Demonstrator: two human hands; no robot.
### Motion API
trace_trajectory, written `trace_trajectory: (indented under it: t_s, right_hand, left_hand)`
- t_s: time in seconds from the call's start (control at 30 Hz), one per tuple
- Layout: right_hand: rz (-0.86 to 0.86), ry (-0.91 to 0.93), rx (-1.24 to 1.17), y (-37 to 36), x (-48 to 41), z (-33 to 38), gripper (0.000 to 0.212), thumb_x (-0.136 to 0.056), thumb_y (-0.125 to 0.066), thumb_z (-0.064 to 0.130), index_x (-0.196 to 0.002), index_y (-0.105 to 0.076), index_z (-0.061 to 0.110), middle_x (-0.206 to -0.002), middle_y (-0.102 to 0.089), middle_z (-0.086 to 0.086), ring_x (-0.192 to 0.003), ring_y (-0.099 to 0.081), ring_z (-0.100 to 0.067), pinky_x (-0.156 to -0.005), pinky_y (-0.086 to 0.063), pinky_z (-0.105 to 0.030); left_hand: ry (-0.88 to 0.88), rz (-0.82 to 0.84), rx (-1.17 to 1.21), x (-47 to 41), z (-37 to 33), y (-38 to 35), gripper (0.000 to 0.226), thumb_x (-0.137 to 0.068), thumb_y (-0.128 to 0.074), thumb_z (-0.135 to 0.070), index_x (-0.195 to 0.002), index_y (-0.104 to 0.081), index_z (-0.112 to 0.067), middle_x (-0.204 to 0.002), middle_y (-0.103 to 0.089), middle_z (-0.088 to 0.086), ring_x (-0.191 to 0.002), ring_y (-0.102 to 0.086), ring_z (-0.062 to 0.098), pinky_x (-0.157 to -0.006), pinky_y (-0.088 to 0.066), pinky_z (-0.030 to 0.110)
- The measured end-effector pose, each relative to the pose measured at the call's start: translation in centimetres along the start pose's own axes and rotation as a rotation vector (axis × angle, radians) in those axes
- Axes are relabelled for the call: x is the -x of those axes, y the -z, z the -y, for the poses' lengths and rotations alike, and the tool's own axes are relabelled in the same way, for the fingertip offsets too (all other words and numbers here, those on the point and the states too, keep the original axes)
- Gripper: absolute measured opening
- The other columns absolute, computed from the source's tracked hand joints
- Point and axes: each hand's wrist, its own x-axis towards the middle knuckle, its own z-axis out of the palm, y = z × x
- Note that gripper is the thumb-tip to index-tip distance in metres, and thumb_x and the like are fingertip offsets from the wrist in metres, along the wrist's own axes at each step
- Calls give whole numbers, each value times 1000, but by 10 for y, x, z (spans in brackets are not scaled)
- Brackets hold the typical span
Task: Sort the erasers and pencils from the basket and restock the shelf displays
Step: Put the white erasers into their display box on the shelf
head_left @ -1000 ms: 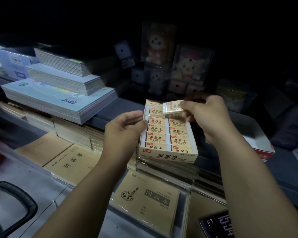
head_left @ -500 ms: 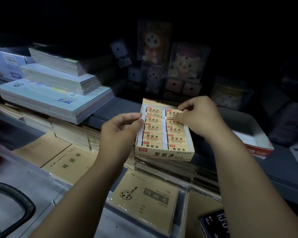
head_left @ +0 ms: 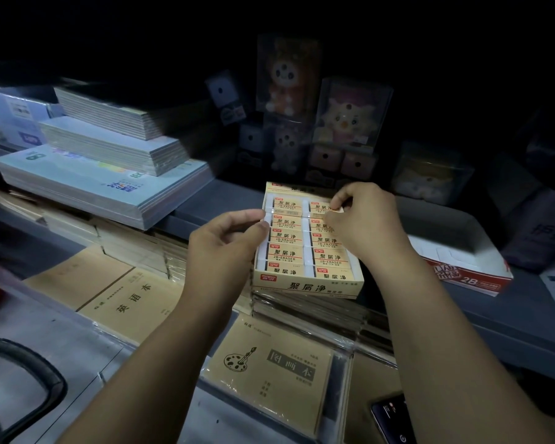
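The right hand (head_left: 366,219) has its fingers curled and pinches an eraser (head_left: 321,207) at the far end of the right column of the box (head_left: 305,287), hiding part of the erasers just nearer. The left hand (head_left: 225,248) grips the box's left wall between thumb and bent forefinger. The erasers lie flat in two columns, long axes running left to right, labels up. The box's own long axis runs near to far, and it sits on a stack of wrapped books (head_left: 302,312). An empty red-and-white carton (head_left: 462,267) stands just right of it on the grey shelf (head_left: 510,322). Left are blue notebook stacks (head_left: 109,187) and brown exercise books (head_left: 125,293), nearer a drawing book (head_left: 269,363). Boxed plush toys (head_left: 350,116) stand far behind in the dark.
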Motion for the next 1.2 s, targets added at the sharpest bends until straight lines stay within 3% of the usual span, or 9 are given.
trace_trajectory:
  t_s: [0.13,0.27,0.47,0.7,0.8,0.87,1.0,1.1,1.2]
  right_hand:
    - [31,-27,-38,-1,2,3,24,-86,-79,27,-93,-61,13,-88,-58,7,-65,-59,-2,-43,-36,-18]
    - [2,-33,-25,-5,0,5,23,-86,-79,28,-88,-60,15,-86,-55,9,-69,-59,-7,-49,-40,-24]
    - [24,-35,-14,-3,-2,5,22,-87,-78,27,-91,-62,14,-83,-52,10,-70,-57,-6,-50,-39,-22]
    - [42,15,83,4,2,7,16,-89,-75,27,-98,-65,18,-108,-58,-2,-76,-58,-9,-54,-41,-23]
    - [29,53,107,10,9,10,23,-91,-71,28,-111,-67,18,-121,-60,-5,-100,-60,-19,-74,-45,-28]
    - [10,104,139,16,17,14,38,-92,-69,26,-128,-63,14,-129,-59,-5,-113,-58,-22,-84,-45,-29]
    - [-24,248,157,27,39,30,45,-93,-66,22,-137,-57,15,-133,-56,-1,-118,-57,-20,-96,-50,-36]
    - [30,348,175,29,57,47,46,-92,-67,24,-137,-56,19,-132,-56,1,-118,-56,-19,-97,-50,-39]
    - [103,426,185,26,73,66,47,-92,-67,26,-137,-56,21,-130,-56,2,-117,-55,-20,-94,-49,-37]
  left_hand:
    - [3,-5,10,1,-1,-1,14,-94,-68,-10,-107,-74,-14,-84,-79,-3,-77,-77,14,-56,-58,21]
    - [0,-28,5,0,0,-3,13,-95,-68,-11,-106,-74,-15,-82,-78,-3,-75,-77,14,-56,-60,25]
    - [-14,-30,-31,-1,0,-1,14,-94,-70,-13,-106,-75,-16,-83,-79,-1,-77,-77,16,-63,-64,31]
    - [-42,2,-98,1,-6,4,12,-98,-64,-17,-107,-73,-19,-88,-78,-3,-79,-76,12,-60,-59,23]
    - [-74,-7,-164,5,-10,9,11,-98,-65,-21,-105,-73,-25,-92,-78,-4,-86,-76,11,-73,-63,34]
    - [-112,-20,-227,8,-15,14,16,-96,-68,-23,-110,-71,-27,-100,-76,-8,-94,-73,8,-80,-61,34]
    - [-226,7,-511,22,-30,29,31,-94,-71,-28,-124,-65,-31,-111,-68,-17,-95,-63,-8,-79,-47,15]
    - [-367,46,-815,35,-43,50,42,-93,-72,-31,-133,-59,-29,-130,-60,-14,-117,-55,2,-96,-46,25]
    - [-417,54,-982,50,-56,78,48,-91,-72,-35,-137,-57,-28,-133,-57,-11,-125,-50,8,-104,-44,31]
